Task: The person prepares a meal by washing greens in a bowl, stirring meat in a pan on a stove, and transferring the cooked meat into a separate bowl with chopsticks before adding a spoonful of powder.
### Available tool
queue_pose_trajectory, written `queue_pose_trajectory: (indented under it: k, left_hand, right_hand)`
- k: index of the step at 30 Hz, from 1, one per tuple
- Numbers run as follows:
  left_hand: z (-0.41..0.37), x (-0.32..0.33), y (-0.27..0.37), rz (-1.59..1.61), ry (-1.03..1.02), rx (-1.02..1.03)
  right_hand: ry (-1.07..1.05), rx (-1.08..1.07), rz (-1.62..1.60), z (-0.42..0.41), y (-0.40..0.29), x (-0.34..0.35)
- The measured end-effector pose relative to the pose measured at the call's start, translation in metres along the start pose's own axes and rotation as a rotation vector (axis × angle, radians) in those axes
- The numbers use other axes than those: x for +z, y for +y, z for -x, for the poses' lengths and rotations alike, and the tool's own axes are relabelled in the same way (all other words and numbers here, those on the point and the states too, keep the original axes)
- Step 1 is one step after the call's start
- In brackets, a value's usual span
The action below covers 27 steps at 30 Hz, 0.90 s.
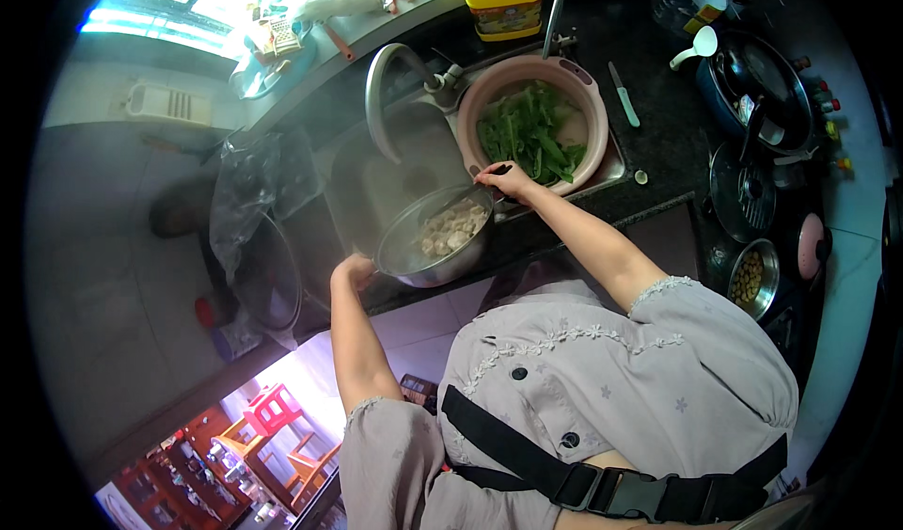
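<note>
A steel pot (462, 265) is tilted at the front edge of the sink, with pale chunks of food (451, 232), likely meat, gathered on its right side. My left hand (354, 272) grips the pot at its left side; the fingers are partly hidden. My right hand (509, 180) holds a dark-handled utensil (460, 195) that reaches into the pot; its far end is blurred by steam. Behind the pot lies the steel sink basin (353, 160), under a curved faucet (374, 96). Beside my right hand, a pink basin (602, 117) holds leafy greens (532, 131) in water.
A small knife (624, 103) lies on the dark counter (652, 156). A clear plastic bag (243, 198) and a glass lid (271, 276) are at left. A yellow jug (502, 4) stands behind the sink. Lidded pans (744, 191) and a steel bowl (770, 258) are at right.
</note>
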<state>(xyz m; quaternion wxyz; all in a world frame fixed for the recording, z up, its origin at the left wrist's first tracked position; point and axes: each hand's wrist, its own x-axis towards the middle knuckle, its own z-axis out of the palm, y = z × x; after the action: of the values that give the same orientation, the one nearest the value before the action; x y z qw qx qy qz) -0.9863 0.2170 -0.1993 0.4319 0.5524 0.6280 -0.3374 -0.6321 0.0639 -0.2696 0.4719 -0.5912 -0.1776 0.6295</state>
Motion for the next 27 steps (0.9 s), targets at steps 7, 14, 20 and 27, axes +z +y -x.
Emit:
queue_pose_trajectory:
  k: [7,14,20,27]
  left_hand:
    - [-0.003,-0.013,-0.008,-0.010,-0.010,0.045]
    - [0.014,-0.042,-0.035,-0.128,-0.016,-0.071]
    - [0.022,-0.054,-0.031,-0.056,-0.011,-0.086]
    - [0.031,-0.058,-0.009,-0.024,-0.001,-0.107]
  right_hand:
    - [0.048,-0.044,0.028,0.003,0.009,0.006]
    - [0.040,0.057,-0.073,0.013,0.000,0.044]
    - [0.055,0.062,-0.072,0.015,-0.005,0.050]
    - [0.081,-0.005,-0.024,0.013,0.003,0.041]
